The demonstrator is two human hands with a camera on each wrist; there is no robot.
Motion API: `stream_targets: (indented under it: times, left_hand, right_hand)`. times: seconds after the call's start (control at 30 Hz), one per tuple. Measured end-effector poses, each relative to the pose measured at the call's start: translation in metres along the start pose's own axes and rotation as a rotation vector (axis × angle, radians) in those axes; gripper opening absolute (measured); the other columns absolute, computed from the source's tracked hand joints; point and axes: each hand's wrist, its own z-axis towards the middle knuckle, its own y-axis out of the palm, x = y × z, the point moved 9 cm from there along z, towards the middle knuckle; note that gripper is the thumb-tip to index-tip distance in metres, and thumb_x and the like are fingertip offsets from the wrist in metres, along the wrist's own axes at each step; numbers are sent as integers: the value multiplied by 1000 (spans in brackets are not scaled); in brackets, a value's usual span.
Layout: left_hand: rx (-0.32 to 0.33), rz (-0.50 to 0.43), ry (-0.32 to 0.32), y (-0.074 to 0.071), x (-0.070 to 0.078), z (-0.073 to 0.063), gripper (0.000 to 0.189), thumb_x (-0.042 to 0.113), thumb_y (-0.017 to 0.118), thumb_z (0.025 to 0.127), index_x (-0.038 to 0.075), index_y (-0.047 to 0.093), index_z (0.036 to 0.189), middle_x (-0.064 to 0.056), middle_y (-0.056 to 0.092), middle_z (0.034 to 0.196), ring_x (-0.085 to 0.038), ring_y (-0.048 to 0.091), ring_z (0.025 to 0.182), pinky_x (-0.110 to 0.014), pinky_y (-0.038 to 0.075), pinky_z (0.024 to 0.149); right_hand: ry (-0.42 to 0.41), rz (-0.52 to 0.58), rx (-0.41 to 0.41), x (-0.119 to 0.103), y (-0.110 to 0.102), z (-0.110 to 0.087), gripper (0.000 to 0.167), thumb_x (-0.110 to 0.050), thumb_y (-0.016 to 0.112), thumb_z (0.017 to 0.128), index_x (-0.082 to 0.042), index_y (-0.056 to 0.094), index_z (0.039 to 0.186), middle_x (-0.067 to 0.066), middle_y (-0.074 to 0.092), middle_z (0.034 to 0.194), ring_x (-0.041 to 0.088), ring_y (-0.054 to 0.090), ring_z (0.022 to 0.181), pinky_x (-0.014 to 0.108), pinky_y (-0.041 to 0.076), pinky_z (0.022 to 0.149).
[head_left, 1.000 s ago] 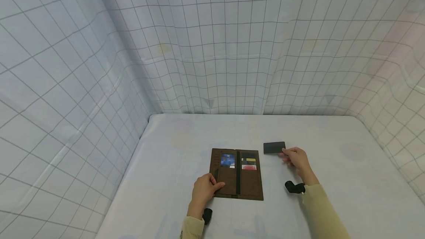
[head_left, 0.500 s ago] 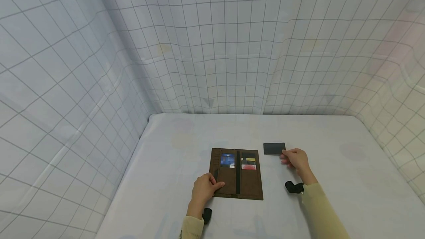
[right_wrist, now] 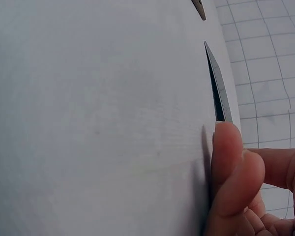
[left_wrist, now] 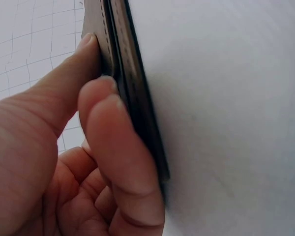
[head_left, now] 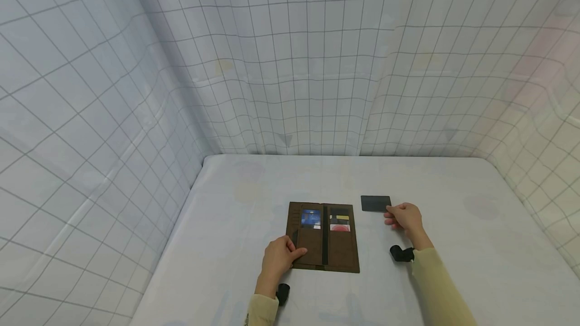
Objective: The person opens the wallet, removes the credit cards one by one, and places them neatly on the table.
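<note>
A brown long wallet [head_left: 342, 253] lies unfolded on the white table, with a blue card [head_left: 310, 218] in its left panel and further cards [head_left: 340, 223] in the right panel's slots. My left hand [head_left: 277, 256] grips the wallet's lower left edge. In the left wrist view the thumb presses on top of the wallet [left_wrist: 132, 64] while curled fingers meet its stitched edge. Beyond the wallet's upper right corner, my right hand [head_left: 405, 218] pinches a flat dark card [head_left: 375, 204] by its near right corner. The right wrist view shows this card [right_wrist: 219, 88] edge-on, tilted over the tabletop.
White cloth covers the table [head_left: 244, 190]. Grid-patterned curtains [head_left: 290, 89] rise behind it and along both sides. A black wrist camera [head_left: 283, 294] sits at the left wrist and another black camera [head_left: 401, 254] at the right.
The dark card in my right hand has shifted slightly right and toward me, and its tilt has changed a little. My left hand and the wallet have stayed put.
</note>
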Motion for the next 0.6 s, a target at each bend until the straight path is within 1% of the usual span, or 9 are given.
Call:
stream_targets:
  times: [0.43,0.6]
  left_hand:
    - [1,1,5,0,0,2,37,33,78,78,11,51,68,4,45,56,-11,40,49,-27,34,46]
    - [-1,-8,-9,1,-1,0,37,33,79,78,10,51,68,3,45,57,-12,41,50,-27,34,46]
  right_hand:
    - [-38,-65,30,-2,0,3,17,-9,56,94,6,48,96,3,65,68,10,62,53,24,49,49]
    - [-48,-110,57,0,-1,4,17,-8,55,92,7,49,97,2,64,65,10,61,51,24,49,49]
